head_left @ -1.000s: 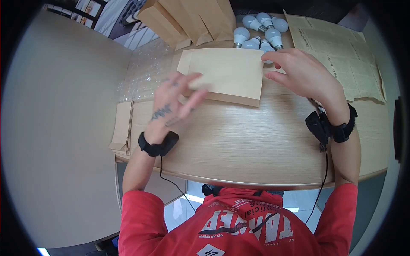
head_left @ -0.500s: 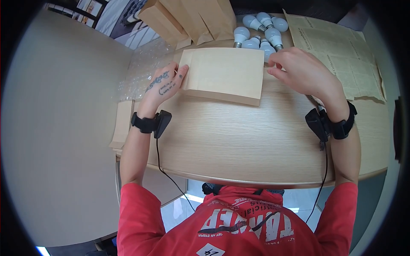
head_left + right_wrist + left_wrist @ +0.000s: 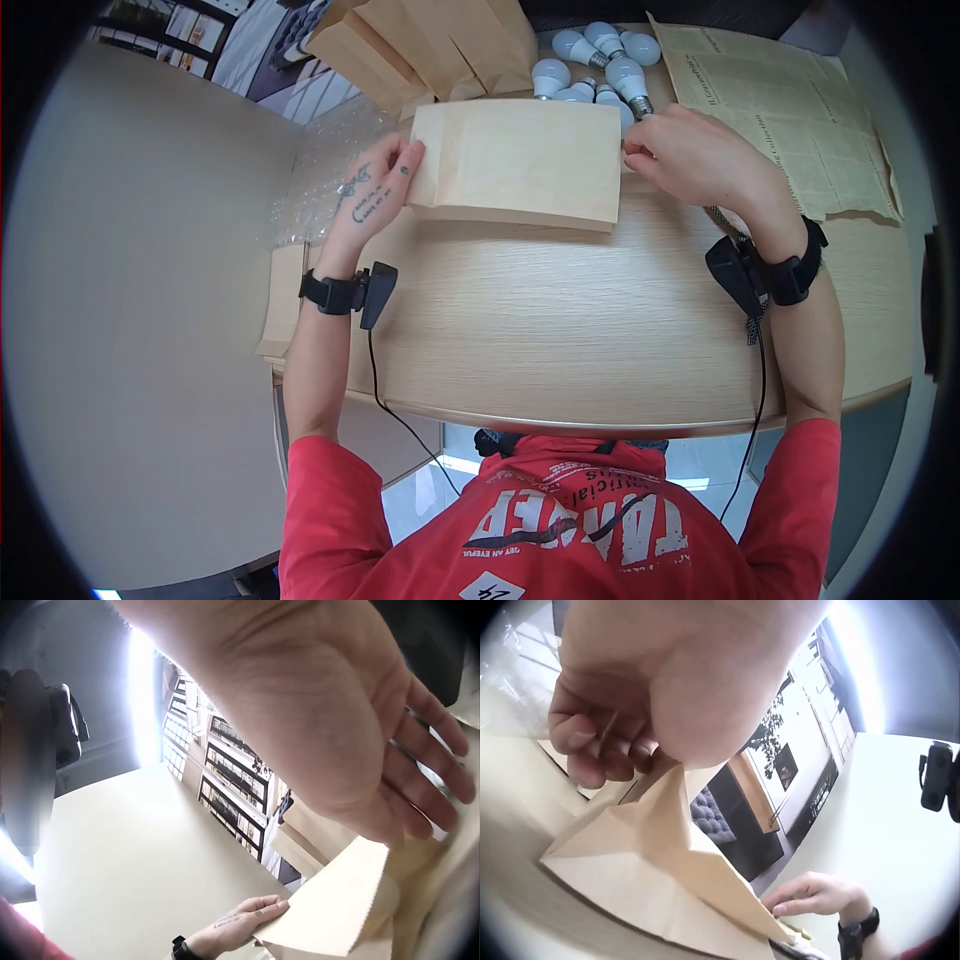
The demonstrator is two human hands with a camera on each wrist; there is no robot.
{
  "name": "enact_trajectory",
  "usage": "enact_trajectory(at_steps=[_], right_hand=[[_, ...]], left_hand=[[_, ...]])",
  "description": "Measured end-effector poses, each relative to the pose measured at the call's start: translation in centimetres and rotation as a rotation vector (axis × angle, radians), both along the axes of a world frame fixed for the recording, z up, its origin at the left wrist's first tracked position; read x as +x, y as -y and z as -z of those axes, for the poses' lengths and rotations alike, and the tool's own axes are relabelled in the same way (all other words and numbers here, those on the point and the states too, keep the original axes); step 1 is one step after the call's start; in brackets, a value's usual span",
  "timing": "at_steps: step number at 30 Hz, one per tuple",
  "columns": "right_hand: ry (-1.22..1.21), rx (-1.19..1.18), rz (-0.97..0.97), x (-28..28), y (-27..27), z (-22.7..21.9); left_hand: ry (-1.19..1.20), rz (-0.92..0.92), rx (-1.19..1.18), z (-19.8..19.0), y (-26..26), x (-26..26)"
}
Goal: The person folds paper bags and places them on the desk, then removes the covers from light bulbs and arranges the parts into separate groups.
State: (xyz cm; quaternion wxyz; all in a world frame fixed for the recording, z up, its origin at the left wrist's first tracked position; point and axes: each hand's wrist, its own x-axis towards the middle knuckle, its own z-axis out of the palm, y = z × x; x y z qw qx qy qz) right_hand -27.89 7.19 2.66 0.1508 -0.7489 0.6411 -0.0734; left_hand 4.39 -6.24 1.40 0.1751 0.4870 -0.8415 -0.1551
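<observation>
A flat, light-brown paper bag [image 3: 520,160] lies crosswise between my two hands. My left hand [image 3: 375,190] grips its left end, the folded bottom, with the thumb on top; in the left wrist view creased bottom folds [image 3: 630,847] spread below that hand. My right hand [image 3: 700,155] is at the bag's right end, thumb and forefinger close together at the edge. In the right wrist view that end has a zigzag-cut mouth [image 3: 367,900], parted a little, with the right thumb at its upper corner and the other fingers bent beyond it.
Several white light bulbs [image 3: 625,75] lie behind the bag. Standing paper bags [image 3: 430,50] are at the back left, with bubble wrap [image 3: 330,170] in front of them. Printed brown paper [image 3: 780,110] covers the back right. Flat folded bags [image 3: 283,295] lie at the left edge.
My left hand came from over the bag to its left end and took hold. The bag has since shifted slightly, and the right hand has closed in on its right edge.
</observation>
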Motion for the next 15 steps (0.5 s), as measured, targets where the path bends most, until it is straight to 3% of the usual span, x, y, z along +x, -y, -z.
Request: enact_trajectory(at_steps=[8, 15], right_hand=[[0.001, -0.062, -0.005, -0.5, 0.3, 1.6], [-0.011, -0.008, 0.008, -0.6, 0.6, 1.9]], left_hand=[[0.026, 0.065, -0.239, -5.9, -0.8, -2.0], [0.090, 0.154, -0.427, -8.9, -1.2, -3.3]])
